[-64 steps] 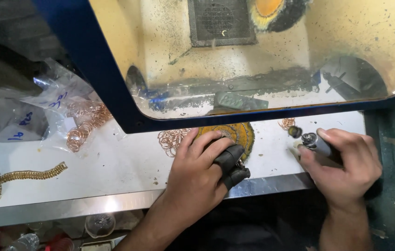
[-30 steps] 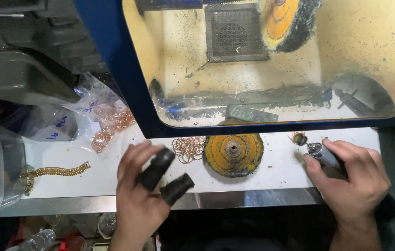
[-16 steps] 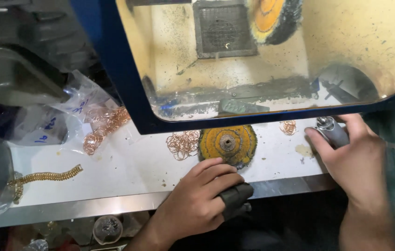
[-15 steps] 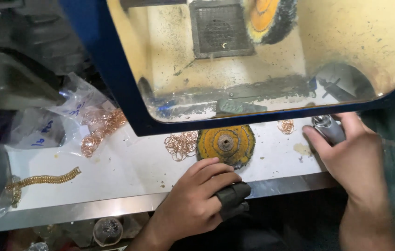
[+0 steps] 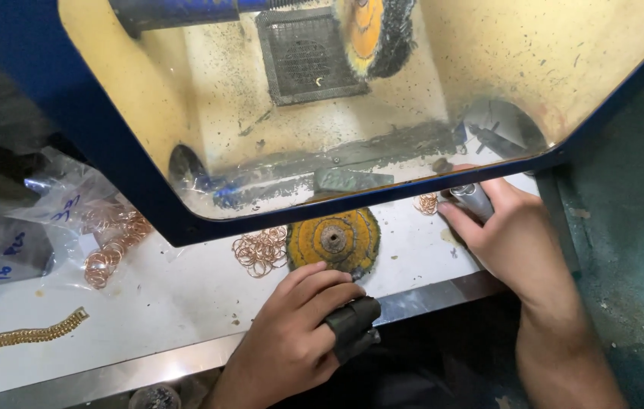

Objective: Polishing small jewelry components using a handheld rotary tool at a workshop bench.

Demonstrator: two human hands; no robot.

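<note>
**Both hands at the polishing bench, right one closed on a small metal tool**

- The right hand was seen at the lower edge of the blue-framed guard window, fingers curled tight around a small grey cylindrical metal tool. Only the tool's upper end was visible above the fist; the rest was hidden in the palm.
- The left hand was laid on the white bench top near its front metal edge, palm down, fingers loosely bent. Dark finger guards were worn on the fingertips at the thumb side. Nothing was gripped; whether anything was pinned under the palm could not be told.
- A round yellow buffing disc lay flat on the bench just beyond the left fingertips, close but apparently not touched.
- A loose pile of thin copper-coloured rings was touching the disc's left side. A smaller cluster of rings sat just left of the right hand, by the tool's tip.
- More rings were held in a clear plastic bag at the left, partly under the guard frame.
- A gold-coloured chain bracelet lay at the far left of the bench, well apart from both hands.
- Behind the window, a mounted yellow polishing wheel and a dark vent grille were seen inside the dusty cabinet.
</note>
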